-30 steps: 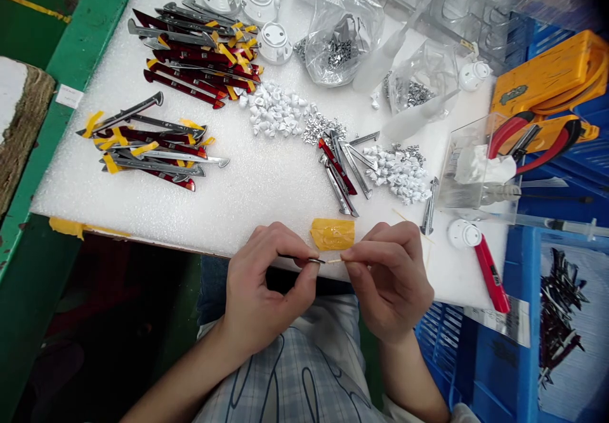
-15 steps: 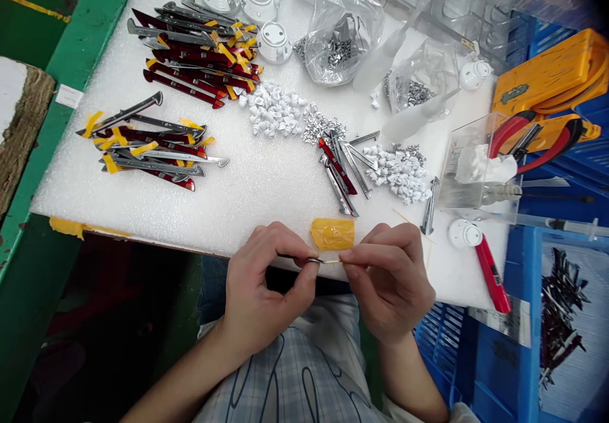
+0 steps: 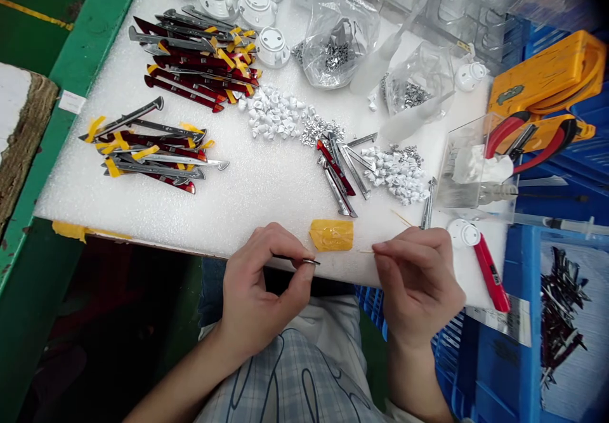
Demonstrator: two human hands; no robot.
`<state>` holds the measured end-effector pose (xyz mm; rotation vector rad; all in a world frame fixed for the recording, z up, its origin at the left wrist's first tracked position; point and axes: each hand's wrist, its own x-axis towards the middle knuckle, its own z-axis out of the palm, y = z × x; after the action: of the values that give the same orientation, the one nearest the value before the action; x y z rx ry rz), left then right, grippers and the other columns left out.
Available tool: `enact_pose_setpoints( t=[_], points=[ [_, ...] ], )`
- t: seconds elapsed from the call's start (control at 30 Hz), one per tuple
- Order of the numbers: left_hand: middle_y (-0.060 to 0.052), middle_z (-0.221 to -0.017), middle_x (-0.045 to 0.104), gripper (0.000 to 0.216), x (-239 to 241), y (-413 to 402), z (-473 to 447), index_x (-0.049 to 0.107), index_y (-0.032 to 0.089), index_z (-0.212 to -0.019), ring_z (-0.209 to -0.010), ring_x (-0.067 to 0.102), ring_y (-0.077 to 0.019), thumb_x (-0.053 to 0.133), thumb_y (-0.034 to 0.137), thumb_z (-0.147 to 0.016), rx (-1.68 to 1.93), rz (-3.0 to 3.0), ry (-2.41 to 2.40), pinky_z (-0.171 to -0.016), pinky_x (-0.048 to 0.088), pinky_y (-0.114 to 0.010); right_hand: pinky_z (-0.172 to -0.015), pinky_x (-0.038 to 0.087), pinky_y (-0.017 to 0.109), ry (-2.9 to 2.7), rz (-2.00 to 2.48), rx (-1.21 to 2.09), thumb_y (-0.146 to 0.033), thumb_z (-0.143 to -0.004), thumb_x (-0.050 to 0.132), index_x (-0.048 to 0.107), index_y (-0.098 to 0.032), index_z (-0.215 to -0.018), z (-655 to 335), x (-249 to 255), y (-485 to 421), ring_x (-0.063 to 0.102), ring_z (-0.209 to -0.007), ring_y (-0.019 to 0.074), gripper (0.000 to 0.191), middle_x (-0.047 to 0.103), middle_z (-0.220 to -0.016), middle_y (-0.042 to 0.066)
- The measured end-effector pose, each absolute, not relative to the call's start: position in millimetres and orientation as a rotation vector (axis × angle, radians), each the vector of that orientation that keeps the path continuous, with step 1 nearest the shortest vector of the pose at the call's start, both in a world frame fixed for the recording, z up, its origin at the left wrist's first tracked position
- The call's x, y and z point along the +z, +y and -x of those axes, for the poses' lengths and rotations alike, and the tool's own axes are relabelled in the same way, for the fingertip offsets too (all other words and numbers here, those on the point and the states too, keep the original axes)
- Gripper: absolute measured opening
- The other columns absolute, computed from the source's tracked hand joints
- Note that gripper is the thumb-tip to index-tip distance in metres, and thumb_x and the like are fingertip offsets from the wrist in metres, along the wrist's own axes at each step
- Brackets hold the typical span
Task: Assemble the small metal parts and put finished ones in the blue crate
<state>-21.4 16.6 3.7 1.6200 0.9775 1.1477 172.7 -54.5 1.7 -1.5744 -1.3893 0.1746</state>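
My left hand [image 3: 266,286] pinches a small dark strip with a shiny curved tip [image 3: 312,262] between thumb and forefinger; the rest of it is mostly hidden by the fingers. To the right, my right hand [image 3: 421,277] pinches a toothpick [image 3: 366,251], whose thin pale end points left, apart from the strip. Between and just beyond the hands lies a piece of yellow tape [image 3: 332,235] with a glossy smear on it. Further back are a few grey and red slim strips [image 3: 340,172], with another grey strip [image 3: 429,202] near my right hand.
Taped strips lie in two piles, a larger one [image 3: 200,55] and a smaller one [image 3: 152,150]. White caps [image 3: 276,112], metal bits [image 3: 321,130] and plastic bags [image 3: 340,42] cover the middle back. A clear box [image 3: 447,182], pliers [image 3: 547,156] and a red marker [image 3: 492,274] are right.
My right hand has moved right with the toothpick, away from the strip where its end was touching or very near. My left hand has barely moved.
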Motion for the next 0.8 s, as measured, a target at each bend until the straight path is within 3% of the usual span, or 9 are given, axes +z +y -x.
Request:
enact_pose_setpoints(
  t=[0.3, 0.47, 0.6, 0.7, 0.8],
  points=[
    [0.003, -0.075, 0.074, 0.025, 5, 19, 24, 0.071, 0.028, -0.090, -0.063, 0.066, -0.0175, 0.071, 0.003, -0.090, 1.141, -1.604, 0.960, -0.055, 0.053, -0.029, -0.077, 0.054, 0.037, -1.421, 1.857, -0.121, -0.027, -0.104, 0.086, 0.088, -0.029, -0.115, -198, 5, -70, 0.067, -0.095, 0.0232, 0.012, 0.067, -0.106, 0.006],
    [0.005, -0.075, 0.073, 0.025, 2, 21, 21, 0.072, 0.028, -0.090, -0.064, 0.066, -0.0168, 0.072, 0.003, -0.091, 1.172, -1.624, 0.944, -0.056, 0.053, -0.030, -0.070, 0.042, 0.035, -0.997, 1.731, -0.477, -0.033, -0.099, 0.091, 0.084, -0.020, -0.109, -241, 23, -54, 0.058, -0.072, 0.0175, 0.018, 0.066, -0.087, 0.000],
    [0.005, -0.076, 0.073, 0.026, -2, 20, 19, 0.074, 0.029, -0.092, -0.065, 0.066, -0.0183, 0.071, 0.003, -0.092, 1.190, -1.600, 0.946, -0.057, 0.054, -0.033, -0.068, 0.041, 0.034, -0.999, 1.849, -0.431, -0.039, -0.094, 0.091, 0.082, -0.018, -0.117, -271, 29, -40, 0.061, -0.068, 0.0185, 0.033, 0.073, -0.085, -0.001],
    [0.005, -0.075, 0.073, 0.027, -6, 19, 19, 0.072, 0.029, -0.093, -0.065, 0.066, -0.0187, 0.070, 0.003, -0.092, 1.198, -1.668, 0.952, -0.058, 0.053, -0.034, -0.070, 0.042, 0.035, -1.036, 1.919, -0.482, -0.044, -0.100, 0.084, 0.081, -0.020, -0.102, -279, 25, -36, 0.062, -0.071, 0.0195, 0.024, 0.074, -0.085, 0.002],
    [0.006, -0.076, 0.074, 0.024, -9, 18, 20, 0.071, 0.029, -0.094, -0.065, 0.067, -0.0182, 0.070, 0.004, -0.093, 1.203, -1.744, 0.948, -0.058, 0.052, -0.034, -0.072, 0.041, 0.035, -1.062, 1.946, -0.579, -0.048, -0.105, 0.077, 0.074, -0.021, -0.087, -282, 22, -34, 0.058, -0.074, 0.0201, 0.032, 0.072, -0.085, 0.003]
  ],
)
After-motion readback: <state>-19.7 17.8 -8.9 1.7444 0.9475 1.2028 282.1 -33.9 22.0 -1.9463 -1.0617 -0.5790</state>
